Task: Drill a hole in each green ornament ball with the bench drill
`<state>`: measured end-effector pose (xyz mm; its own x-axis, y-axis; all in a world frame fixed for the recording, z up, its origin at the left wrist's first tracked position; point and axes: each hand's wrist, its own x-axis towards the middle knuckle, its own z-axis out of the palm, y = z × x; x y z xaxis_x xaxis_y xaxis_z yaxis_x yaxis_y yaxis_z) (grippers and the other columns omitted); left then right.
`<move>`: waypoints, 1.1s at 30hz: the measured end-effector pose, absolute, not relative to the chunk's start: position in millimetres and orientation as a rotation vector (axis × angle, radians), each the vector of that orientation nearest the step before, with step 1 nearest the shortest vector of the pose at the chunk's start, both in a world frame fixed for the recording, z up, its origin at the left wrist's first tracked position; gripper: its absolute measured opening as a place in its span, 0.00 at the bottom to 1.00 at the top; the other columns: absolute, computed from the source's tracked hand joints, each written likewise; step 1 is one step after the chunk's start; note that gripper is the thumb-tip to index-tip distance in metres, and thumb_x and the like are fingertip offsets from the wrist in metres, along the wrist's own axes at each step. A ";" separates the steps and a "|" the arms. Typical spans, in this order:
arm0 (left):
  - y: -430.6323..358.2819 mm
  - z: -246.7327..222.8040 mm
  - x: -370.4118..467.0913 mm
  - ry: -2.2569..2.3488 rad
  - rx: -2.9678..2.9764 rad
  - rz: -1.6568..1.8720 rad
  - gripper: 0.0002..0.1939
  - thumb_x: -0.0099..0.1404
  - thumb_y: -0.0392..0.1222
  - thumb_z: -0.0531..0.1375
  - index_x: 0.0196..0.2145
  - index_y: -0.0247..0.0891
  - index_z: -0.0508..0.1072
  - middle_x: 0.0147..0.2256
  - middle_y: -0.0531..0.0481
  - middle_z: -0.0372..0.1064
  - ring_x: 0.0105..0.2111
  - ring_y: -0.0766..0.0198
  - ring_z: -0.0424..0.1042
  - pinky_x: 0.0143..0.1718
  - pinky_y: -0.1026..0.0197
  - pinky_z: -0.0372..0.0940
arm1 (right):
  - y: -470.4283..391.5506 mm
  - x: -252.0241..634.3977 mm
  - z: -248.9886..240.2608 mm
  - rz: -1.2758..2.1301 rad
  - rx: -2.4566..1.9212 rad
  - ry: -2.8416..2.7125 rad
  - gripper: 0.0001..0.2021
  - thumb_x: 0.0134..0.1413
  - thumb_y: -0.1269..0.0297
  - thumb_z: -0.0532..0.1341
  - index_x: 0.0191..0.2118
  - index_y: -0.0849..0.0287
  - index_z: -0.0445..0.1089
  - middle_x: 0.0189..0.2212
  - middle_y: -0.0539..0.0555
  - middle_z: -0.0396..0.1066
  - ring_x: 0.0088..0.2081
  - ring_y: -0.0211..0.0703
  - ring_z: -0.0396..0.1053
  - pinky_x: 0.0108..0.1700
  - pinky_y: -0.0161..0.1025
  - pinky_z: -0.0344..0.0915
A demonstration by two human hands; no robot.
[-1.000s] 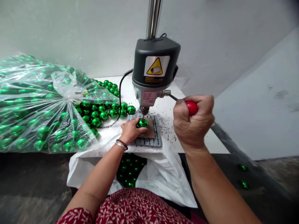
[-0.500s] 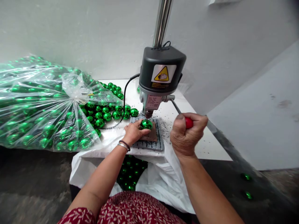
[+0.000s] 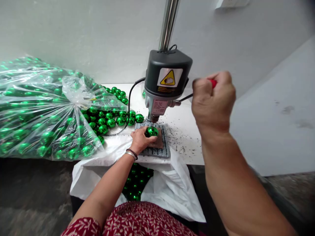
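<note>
On the base of a drill press, my left hand grips a shiny green ball between thumb and fingers. The ball rests on a small brown board, directly under the drill chuck. A thin bit shows just above the ball; whether it touches cannot be made out. My right hand is raised to the right of the machine, wrapped around the red knob of the feed lever.
A clear plastic bag full of green balls lies at left, with loose green balls beside it. Dark shavings dot the white table. A white sack of green balls hangs open at the front edge. A black cable curves from the machine.
My right hand has swung the lever up and to the right. My left hand keeps the ball on the board. The view has shifted slightly.
</note>
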<state>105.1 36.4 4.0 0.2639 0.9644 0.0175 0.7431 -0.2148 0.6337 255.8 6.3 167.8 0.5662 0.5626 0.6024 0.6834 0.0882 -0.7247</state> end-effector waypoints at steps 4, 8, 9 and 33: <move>34.7 6.4 105.2 1.561 2.021 0.547 0.21 0.60 0.51 0.67 0.48 0.39 0.79 0.42 0.45 0.80 0.49 0.50 0.75 0.55 0.49 0.62 | 28.6 261.3 196.4 -0.016 -1.707 -1.087 0.12 0.63 0.63 0.54 0.29 0.62 0.56 0.26 0.45 0.55 0.32 0.26 0.50 0.43 0.33 0.54; 28.8 3.0 93.7 1.502 1.960 0.614 0.23 0.60 0.49 0.67 0.51 0.41 0.78 0.42 0.47 0.80 0.47 0.52 0.76 0.53 0.52 0.65 | 40.2 264.7 203.7 0.005 -1.756 -1.062 0.13 0.63 0.63 0.56 0.27 0.62 0.57 0.24 0.45 0.53 0.32 0.27 0.50 0.46 0.35 0.56; 26.1 2.1 87.2 1.459 1.947 0.622 0.22 0.59 0.49 0.67 0.51 0.41 0.78 0.42 0.47 0.80 0.47 0.53 0.76 0.53 0.52 0.66 | 40.6 265.2 203.1 0.008 -1.768 -1.058 0.13 0.63 0.63 0.56 0.28 0.62 0.57 0.25 0.45 0.54 0.32 0.27 0.51 0.46 0.35 0.56; 129.4 17.2 14.4 1.997 2.237 0.019 0.30 0.64 0.41 0.60 0.64 0.41 0.66 0.60 0.37 0.69 0.57 0.46 0.73 0.51 0.54 0.69 | 40.0 265.9 189.4 -0.056 -1.577 -0.996 0.12 0.60 0.63 0.57 0.27 0.60 0.57 0.22 0.43 0.56 0.27 0.24 0.48 0.35 0.32 0.49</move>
